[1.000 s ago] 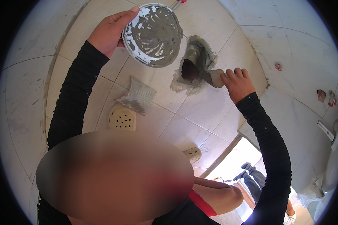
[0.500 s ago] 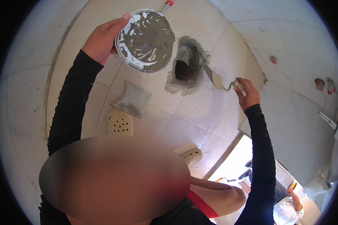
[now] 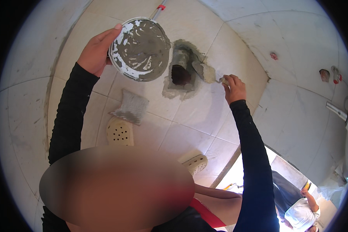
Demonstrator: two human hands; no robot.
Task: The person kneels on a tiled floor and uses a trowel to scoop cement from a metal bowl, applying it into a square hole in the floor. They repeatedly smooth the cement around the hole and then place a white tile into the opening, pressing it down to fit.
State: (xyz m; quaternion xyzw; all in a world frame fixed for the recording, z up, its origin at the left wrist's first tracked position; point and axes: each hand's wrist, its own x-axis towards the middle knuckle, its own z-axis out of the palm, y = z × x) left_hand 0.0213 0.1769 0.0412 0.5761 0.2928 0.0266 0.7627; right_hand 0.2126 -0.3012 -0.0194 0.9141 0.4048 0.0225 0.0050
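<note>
My left hand [image 3: 98, 50] grips the rim of a round, shallow-looking tub [image 3: 121, 69] and holds it tilted, thumb on the edge. Grey mortar [image 3: 145, 48] is spread inside it, with white patches showing. My right hand [image 3: 234, 89] is closed round the handle of a trowel [image 3: 209, 73], whose mortar-smeared blade lies at the right edge of an opening in the floor. That opening [image 3: 180, 75] is dark inside and ringed with grey mortar [image 3: 174, 92]. The left hand and tub are up and left of it.
A grey, broken-looking tile piece [image 3: 131, 107] lies on the tiled floor [image 3: 181, 110], near a cream clog [image 3: 120, 132]. The other clog [image 3: 195, 164] is further right. A metal rod with a red band [image 3: 161, 7] lies behind the tub. Another person [image 3: 301, 208] is at the lower right, beyond a doorway.
My right hand and the trowel have moved left, and the blade has turned to show more of its face beside the opening. The whole view has shifted slightly; my left hand still holds the tub.
</note>
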